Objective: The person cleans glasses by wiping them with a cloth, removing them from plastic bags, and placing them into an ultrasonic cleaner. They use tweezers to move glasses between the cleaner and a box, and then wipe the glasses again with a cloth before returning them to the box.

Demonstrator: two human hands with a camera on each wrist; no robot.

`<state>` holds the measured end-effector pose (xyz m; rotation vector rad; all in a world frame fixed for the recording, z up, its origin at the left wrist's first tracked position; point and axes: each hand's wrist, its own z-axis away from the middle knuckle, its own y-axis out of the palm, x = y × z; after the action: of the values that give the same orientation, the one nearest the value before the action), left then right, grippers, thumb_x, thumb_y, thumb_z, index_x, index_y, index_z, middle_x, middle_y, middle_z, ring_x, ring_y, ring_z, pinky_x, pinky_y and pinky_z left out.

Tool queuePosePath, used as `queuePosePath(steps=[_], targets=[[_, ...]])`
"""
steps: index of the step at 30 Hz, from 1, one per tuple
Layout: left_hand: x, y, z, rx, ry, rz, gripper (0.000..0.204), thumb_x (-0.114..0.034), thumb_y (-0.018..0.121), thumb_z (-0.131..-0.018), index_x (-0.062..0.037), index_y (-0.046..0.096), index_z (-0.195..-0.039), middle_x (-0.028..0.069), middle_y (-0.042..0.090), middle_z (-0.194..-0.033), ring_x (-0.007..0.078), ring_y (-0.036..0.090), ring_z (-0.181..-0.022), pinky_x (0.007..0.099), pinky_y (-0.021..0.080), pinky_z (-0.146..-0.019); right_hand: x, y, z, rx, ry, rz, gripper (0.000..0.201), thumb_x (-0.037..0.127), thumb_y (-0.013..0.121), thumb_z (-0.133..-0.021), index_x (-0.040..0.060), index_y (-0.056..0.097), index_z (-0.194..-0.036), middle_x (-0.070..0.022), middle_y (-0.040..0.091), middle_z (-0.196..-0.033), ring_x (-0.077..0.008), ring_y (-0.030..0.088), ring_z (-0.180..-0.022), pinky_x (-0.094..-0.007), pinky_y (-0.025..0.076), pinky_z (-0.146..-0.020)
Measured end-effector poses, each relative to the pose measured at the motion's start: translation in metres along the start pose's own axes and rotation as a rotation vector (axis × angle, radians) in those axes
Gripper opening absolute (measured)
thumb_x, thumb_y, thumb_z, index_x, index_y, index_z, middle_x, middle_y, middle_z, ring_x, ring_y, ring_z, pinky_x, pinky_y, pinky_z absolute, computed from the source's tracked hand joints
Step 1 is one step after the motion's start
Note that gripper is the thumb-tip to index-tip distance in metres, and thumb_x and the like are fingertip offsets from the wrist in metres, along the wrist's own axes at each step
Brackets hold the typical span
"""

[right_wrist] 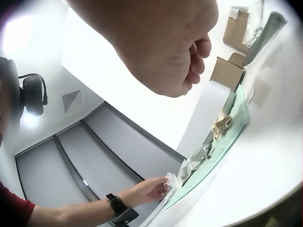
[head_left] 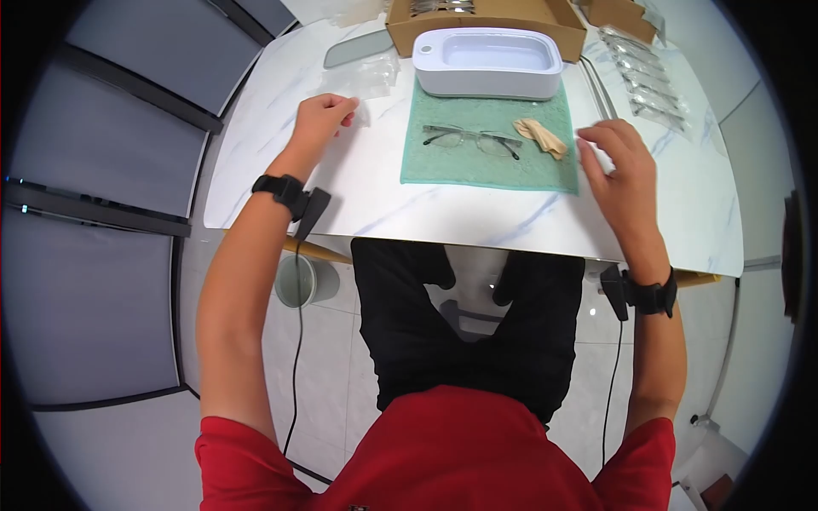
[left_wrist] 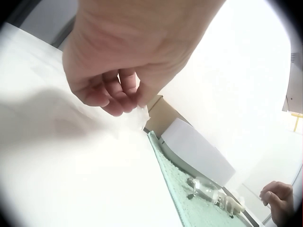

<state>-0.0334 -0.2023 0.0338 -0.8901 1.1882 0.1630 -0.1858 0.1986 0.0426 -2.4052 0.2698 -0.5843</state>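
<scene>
My left hand (head_left: pixel 322 119), over the left side of the table, pinches a clear plastic bag (left_wrist: pixel 143 117) between thumb and fingertips. My right hand (head_left: pixel 620 166) hovers by the right edge of a green towel (head_left: pixel 443 170), its fingers loosely bent and nothing visible in them. On the towel lies a pair of eyeglasses (head_left: pixel 473 139) with dark temples, spread between the two hands. A crumpled tan cloth (head_left: pixel 542 139) sits just right of the glasses, nearer my right hand.
A white ultrasonic cleaner (head_left: pixel 486 83) stands at the towel's back edge, before a cardboard box (head_left: pixel 545 17). More clear bags (head_left: pixel 362 77) and a grey tray (head_left: pixel 358 48) lie back left. Bagged glasses (head_left: pixel 643 77) line the back right, beside metal tweezers (head_left: pixel 598 89).
</scene>
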Motion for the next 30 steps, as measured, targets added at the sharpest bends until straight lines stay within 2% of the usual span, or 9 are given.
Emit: queuePosePath(steps=[4,7,10,16,22,25,28,30], targets=[[0.004,-0.002,0.016,0.038,-0.003,0.012,0.015,-0.023,0.072,-0.088,-0.0082,0.069,-0.088,0.0014,0.067,-0.082,0.01,0.062,-0.077,0.0259,0.046,-0.068,0.029,0.028,-0.009,0.098,-0.161,-0.001,0.011,0.01,0.075,-0.079,0.0053,0.069,-0.087,-0.0085,0.064,-0.091,-0.0293,0.062,-0.089,-0.0395,0.053,-0.077],[0.002,-0.002,0.032,0.07,-0.018,0.023,0.013,-0.022,0.07,-0.089,-0.0085,0.068,-0.089,0.0018,0.068,-0.083,0.0105,0.063,-0.078,0.0266,0.046,-0.07,0.031,0.063,-0.018,0.145,-0.335,0.071,0.012,0.011,0.075,-0.077,0.0056,0.068,-0.085,-0.0082,0.064,-0.089,-0.0288,0.061,-0.087,-0.0387,0.053,-0.077],[0.002,0.0,0.045,0.112,-0.032,0.041,0.013,-0.021,0.068,-0.09,-0.0088,0.067,-0.091,0.0019,0.068,-0.085,0.0112,0.064,-0.08,0.0274,0.047,-0.072,0.022,0.088,-0.025,0.242,-0.351,0.201,0.014,0.01,0.075,-0.075,0.0056,0.068,-0.086,-0.0089,0.066,-0.089,-0.0294,0.062,-0.087,-0.0397,0.054,-0.077],[0.001,-0.001,0.062,0.177,-0.04,0.094,0.01,-0.019,0.065,-0.091,-0.0092,0.064,-0.093,0.0022,0.069,-0.088,0.0123,0.066,-0.083,0.0286,0.047,-0.075,0.028,0.085,-0.038,0.462,-0.175,0.12,0.012,0.012,0.076,-0.077,0.0058,0.069,-0.086,-0.01,0.066,-0.09,-0.0317,0.064,-0.093,-0.0425,0.056,-0.08],[0.005,0.0,0.07,0.164,-0.015,0.117,0.009,-0.016,0.064,-0.091,-0.0083,0.063,-0.093,0.0035,0.07,-0.09,0.0133,0.067,-0.083,0.029,0.047,-0.075,0.028,0.081,-0.035,0.357,-0.293,0.071,0.013,0.01,0.075,-0.078,0.0059,0.069,-0.09,-0.0108,0.068,-0.091,-0.0325,0.066,-0.094,-0.0439,0.056,-0.079],[0.007,0.001,0.074,0.161,-0.02,0.118,0.009,-0.016,0.065,-0.09,-0.008,0.063,-0.093,0.004,0.071,-0.09,0.0135,0.067,-0.083,0.0288,0.048,-0.075,0.026,0.081,-0.04,0.47,-0.221,0.065,0.014,0.01,0.075,-0.078,0.0052,0.069,-0.09,-0.0114,0.069,-0.093,-0.0345,0.067,-0.089,-0.0453,0.055,-0.078],[0.005,0.0,0.078,0.149,-0.034,0.133,0.01,-0.017,0.065,-0.09,-0.0078,0.063,-0.093,0.0043,0.071,-0.09,0.0134,0.067,-0.084,0.0283,0.048,-0.075,0.022,0.083,-0.046,0.588,-0.162,0.028,0.017,0.008,0.074,-0.082,0.0021,0.069,-0.097,-0.0105,0.068,-0.09,-0.029,0.067,-0.082,-0.039,0.055,-0.079],[0.006,-0.001,0.081,0.14,-0.031,0.15,0.011,-0.018,0.065,-0.09,-0.0074,0.064,-0.093,0.0044,0.071,-0.09,0.0131,0.067,-0.084,0.0279,0.048,-0.074,0.028,0.076,-0.055,0.658,0.061,-0.218,0.018,0.01,0.074,-0.084,0.001,0.069,-0.098,-0.0072,0.069,-0.088,-0.0215,0.066,-0.08,-0.0346,0.054,-0.076]])
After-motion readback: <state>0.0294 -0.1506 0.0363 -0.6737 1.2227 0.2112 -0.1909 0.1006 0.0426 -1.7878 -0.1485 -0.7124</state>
